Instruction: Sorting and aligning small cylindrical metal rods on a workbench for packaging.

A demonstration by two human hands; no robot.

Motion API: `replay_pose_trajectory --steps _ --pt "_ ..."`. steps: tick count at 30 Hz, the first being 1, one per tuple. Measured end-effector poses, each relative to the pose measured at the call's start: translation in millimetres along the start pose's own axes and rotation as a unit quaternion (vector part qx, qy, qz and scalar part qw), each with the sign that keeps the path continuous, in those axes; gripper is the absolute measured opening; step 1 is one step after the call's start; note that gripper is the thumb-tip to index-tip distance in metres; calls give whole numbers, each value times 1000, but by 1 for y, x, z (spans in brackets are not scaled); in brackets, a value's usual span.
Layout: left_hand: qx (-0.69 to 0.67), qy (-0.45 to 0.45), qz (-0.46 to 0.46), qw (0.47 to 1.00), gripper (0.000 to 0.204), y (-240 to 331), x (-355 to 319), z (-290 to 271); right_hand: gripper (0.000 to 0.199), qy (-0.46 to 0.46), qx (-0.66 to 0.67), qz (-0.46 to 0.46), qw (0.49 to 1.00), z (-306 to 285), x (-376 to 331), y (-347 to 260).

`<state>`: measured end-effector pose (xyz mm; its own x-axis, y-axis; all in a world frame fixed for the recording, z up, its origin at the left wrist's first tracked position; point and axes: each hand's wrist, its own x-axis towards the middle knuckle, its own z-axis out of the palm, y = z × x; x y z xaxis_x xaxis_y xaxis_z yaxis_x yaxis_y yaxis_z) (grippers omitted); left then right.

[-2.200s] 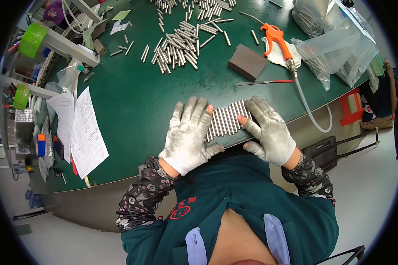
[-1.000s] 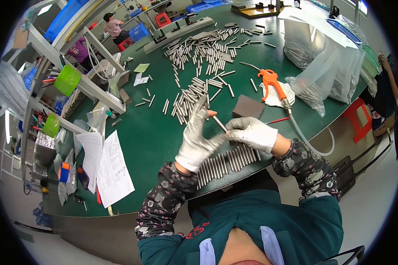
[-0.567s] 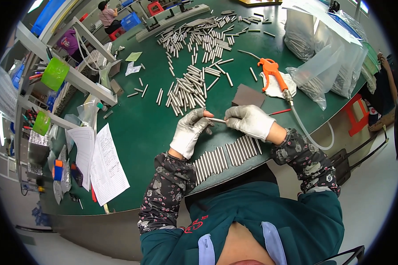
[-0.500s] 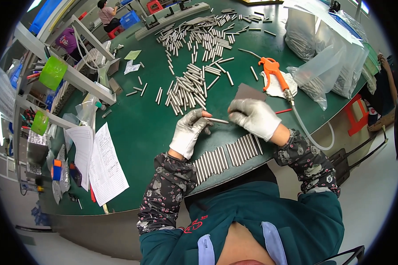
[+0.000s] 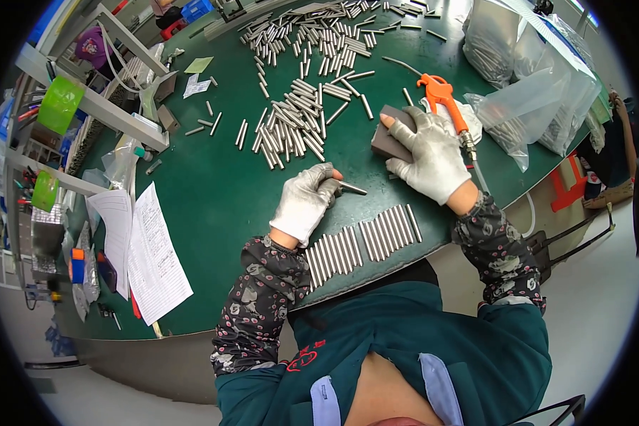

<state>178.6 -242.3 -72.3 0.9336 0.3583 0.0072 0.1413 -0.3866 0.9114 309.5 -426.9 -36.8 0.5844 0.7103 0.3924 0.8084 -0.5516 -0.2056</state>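
My left hand, in a white glove with bare fingertips, is closed on a short metal pin that juts out to the right. To its right, my gloved right hand grips a grey-brown rectangular block on the table, thumb and fingers around it. Nearer to me, two groups of metal pins lie side by side along the table edge, with one pin slightly apart at their right end. A loose heap of similar pins lies beyond my hands.
An orange air blow gun with a hose rests on a white cloth at the right. Clear bags of pins stand behind it. Written sheets lie at the left of the green table, beside a grey frame.
My right hand has moved away from the pin, to the right, and taken hold of the block. My left hand keeps the pin, now tilted slightly more. The whole view has shifted a little.
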Motion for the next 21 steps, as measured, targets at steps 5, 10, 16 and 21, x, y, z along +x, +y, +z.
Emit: replay_pose_trajectory --steps 5,10,16,21 --pt "-15 -2 -4 1000 12 -1 2 0 60 -159 161 -143 963 -2 -16 -23" --pt "9 -2 -13 1000 11 2 2 1 53 -56 62 -84 993 -7 -8 -20" --pt "48 -14 -7 999 14 -6 7 -1 56 -70 -2 -23 997 -5 -5 -21" --pt "99 17 72 992 13 -2 7 0 54 -59 61 -104 991 -5 -9 -24"
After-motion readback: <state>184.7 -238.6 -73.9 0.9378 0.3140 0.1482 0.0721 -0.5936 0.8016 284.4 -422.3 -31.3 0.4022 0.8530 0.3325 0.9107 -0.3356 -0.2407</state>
